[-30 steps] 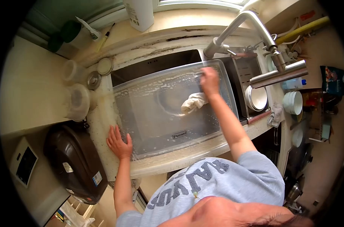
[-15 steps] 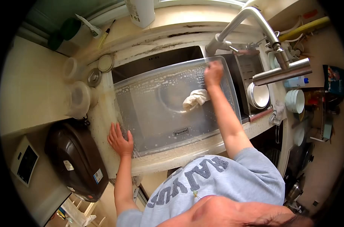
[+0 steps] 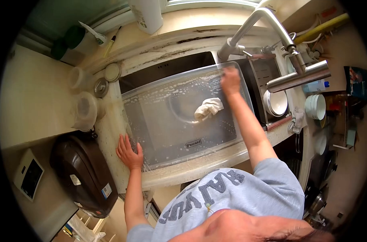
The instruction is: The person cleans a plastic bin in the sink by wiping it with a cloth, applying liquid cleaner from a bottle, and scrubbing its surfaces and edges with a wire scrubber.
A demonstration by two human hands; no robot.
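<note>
A: What's closest?
B: The person's light grey cloth T-shirt with dark lettering (image 3: 215,193), bottom centre. Just above it, left of centre, the bare left grip (image 3: 129,153) is released, fingers spread on the cream, speckled surface (image 3: 110,127), beside the plastic's end.

A: Which plastic?
B: The wide, rectangular, translucent plastic tub or lid (image 3: 167,129), mid-frame; I can't tell which. It lies over the dark grey metal sink (image 3: 167,70), white suds strewn along its upper part. A crumpled off-white cloth (image 3: 209,109) rests on it, right of centre.

A: And the other grip?
B: The bare right grip (image 3: 230,82) is clenched near the plastic's upper right corner, apart from the cloth. Whether something is inside, I can't tell.

A: Farther off?
B: A brushed silver metal faucet (image 3: 302,76), upper right, and a tall white plastic bottle (image 3: 146,16) at the top edge.
</note>
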